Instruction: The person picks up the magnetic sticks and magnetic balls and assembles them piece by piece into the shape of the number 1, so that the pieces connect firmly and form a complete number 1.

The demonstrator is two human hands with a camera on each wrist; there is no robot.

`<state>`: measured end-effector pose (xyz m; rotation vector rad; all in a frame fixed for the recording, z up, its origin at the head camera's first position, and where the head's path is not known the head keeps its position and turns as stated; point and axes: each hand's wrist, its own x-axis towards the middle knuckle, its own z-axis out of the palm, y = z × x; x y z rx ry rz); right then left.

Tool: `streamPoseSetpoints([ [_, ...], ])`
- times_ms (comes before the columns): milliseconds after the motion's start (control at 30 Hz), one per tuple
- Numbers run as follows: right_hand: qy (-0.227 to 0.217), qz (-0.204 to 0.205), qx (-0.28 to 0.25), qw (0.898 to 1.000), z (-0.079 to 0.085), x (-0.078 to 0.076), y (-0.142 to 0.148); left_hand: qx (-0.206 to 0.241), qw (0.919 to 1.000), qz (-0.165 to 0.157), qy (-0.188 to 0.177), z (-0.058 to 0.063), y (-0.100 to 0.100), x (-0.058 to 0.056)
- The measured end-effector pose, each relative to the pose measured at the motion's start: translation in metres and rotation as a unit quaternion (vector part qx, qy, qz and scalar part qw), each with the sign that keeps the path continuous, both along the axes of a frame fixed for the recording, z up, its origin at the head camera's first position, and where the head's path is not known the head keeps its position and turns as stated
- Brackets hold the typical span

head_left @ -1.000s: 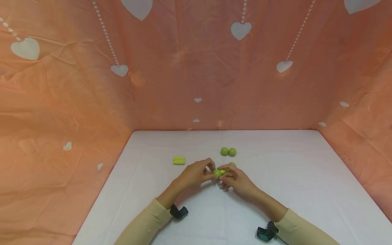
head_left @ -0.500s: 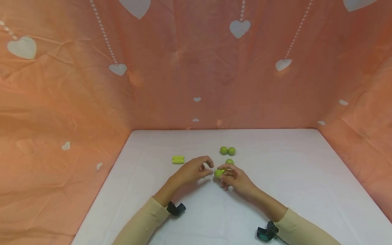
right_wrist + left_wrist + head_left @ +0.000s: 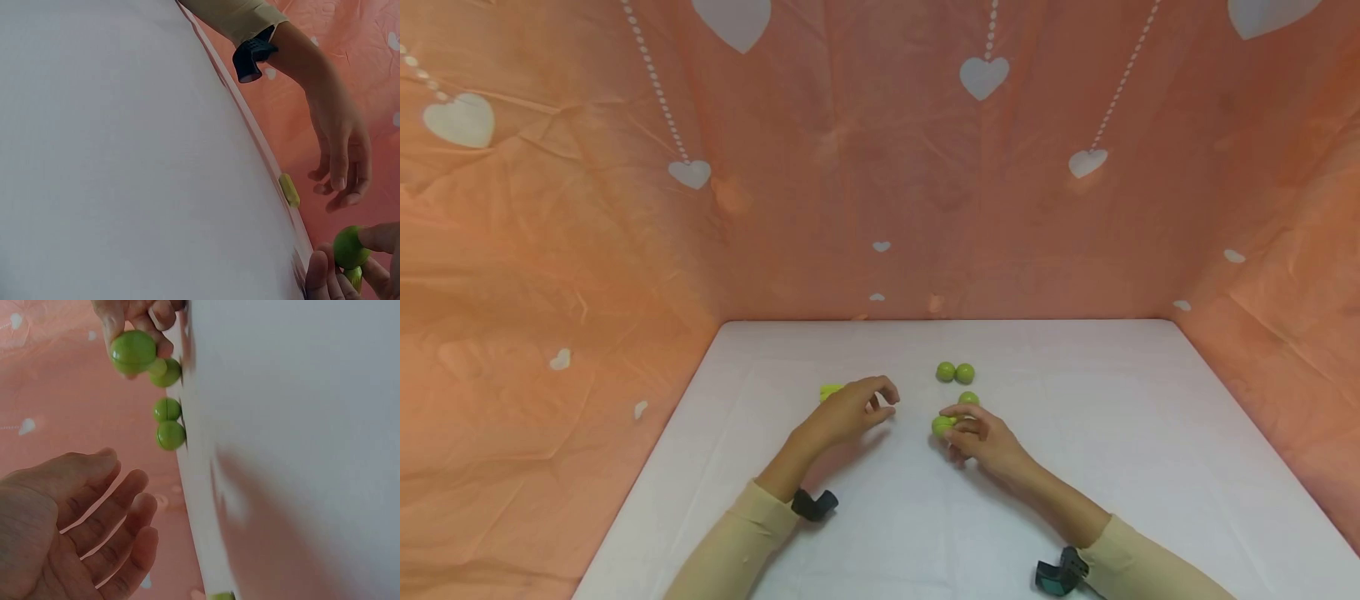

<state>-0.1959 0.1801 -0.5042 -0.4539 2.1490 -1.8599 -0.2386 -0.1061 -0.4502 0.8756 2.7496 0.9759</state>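
My right hand [image 3: 991,443] pinches a glossy green ball [image 3: 133,351] with a light green stick [image 3: 160,367] attached. The stick points at another green ball [image 3: 968,398] just behind the fingers; I cannot tell whether the two are joined. My left hand [image 3: 850,410] hovers over the table with fingers loosely bent and nothing in them. Beneath and behind it lie yellow-green sticks [image 3: 830,391], mostly covered by the hand in the head view. One such stick [image 3: 290,190] shows in the right wrist view, near the left fingertips.
Two more green balls [image 3: 955,372] sit side by side farther back on the white table [image 3: 1075,400]. An orange cloth [image 3: 850,167] with white hearts hangs behind the table and at both sides. Each wrist wears a black camera mount [image 3: 815,504].
My left hand has let go of the green ball and moved left, now covering part of the yellow-green sticks. The right hand keeps its pinch, with the ball slightly farther right.
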Motion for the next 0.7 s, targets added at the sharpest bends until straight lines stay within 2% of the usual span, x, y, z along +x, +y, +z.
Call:
streamPoseSetpoints([
  [433,-0.006,-0.007,-0.022,1.000,-0.001,-0.001,0.008,-0.026,0.9988,0.041,-0.004,0.004,-0.026,-0.005],
  [700,-0.003,-0.006,-0.057,0.998,-0.005,-0.005,0.009,-0.042,0.9972,0.061,0.013,0.003,-0.043,-0.010],
])
